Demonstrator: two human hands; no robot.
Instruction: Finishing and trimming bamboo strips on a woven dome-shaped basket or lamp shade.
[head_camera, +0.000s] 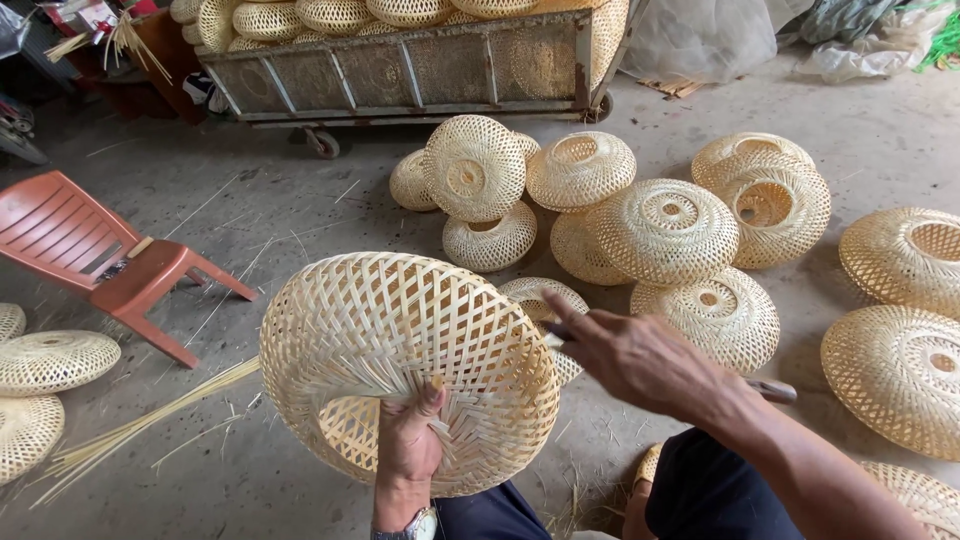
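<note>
The left hand (408, 440), at 6 o'clock, grasps a woven bamboo basket (408, 368) by its near rim, thumb pressed inside over loose strip ends. The basket sits at centre, tilted so that its open mouth faces the viewer and slightly up; its long axis, the wide diameter, runs from 10 o'clock to 4 o'clock. The right hand (640, 360), at 3 o'clock of the basket, is clenched on a slim tool (770, 390), apparently a knife, whose handle shows behind the wrist and whose tip meets the rim. The step in hand appears to be trimming or tucking strip ends at the rim; the next move would call for a steady basket and a short, controlled stroke. Finished baskets (665, 230) lie at 1 o'clock, a cart (400, 75) at 12, a red chair (95, 255) at 9, and bamboo strips (140, 425) on the floor at 8.
</note>
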